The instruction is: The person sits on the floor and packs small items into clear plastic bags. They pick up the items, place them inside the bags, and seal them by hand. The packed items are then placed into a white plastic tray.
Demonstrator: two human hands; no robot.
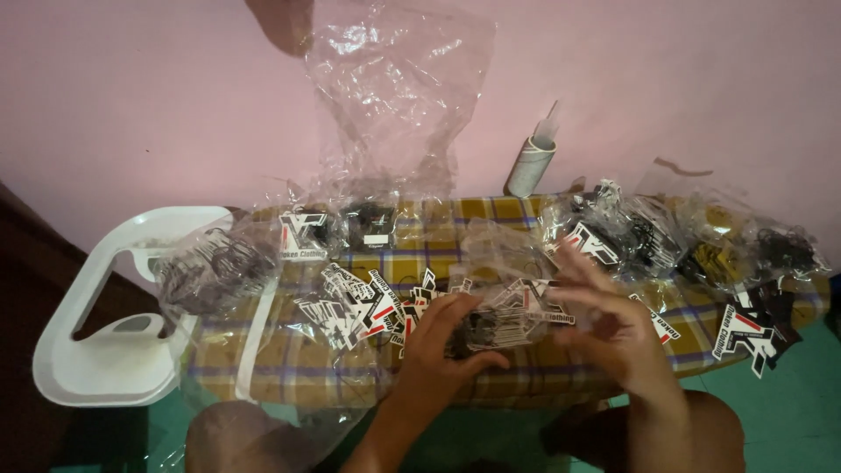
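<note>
Tag stack (508, 317) — pinched in left fingertips (477, 337)

My worktop (491, 219) wears a yellow-brown plaid with blue and purple lines. The tags (359, 307) are black and white with red marks. The bags (394, 79) are clear. The wall (131, 105) is pink, the floor (788, 412) green, the chair (96, 350) white, the roll (530, 166) grey.

In front of you, loose black, white and red card tags (359, 307) lie spread across the middle of the counter, with more (749, 337) at the near right edge. Clear plastic bags of tags (613, 232) sit far right, another bag (215, 267) at left, and an empty clear bag (394, 88) stands far centre.
</note>
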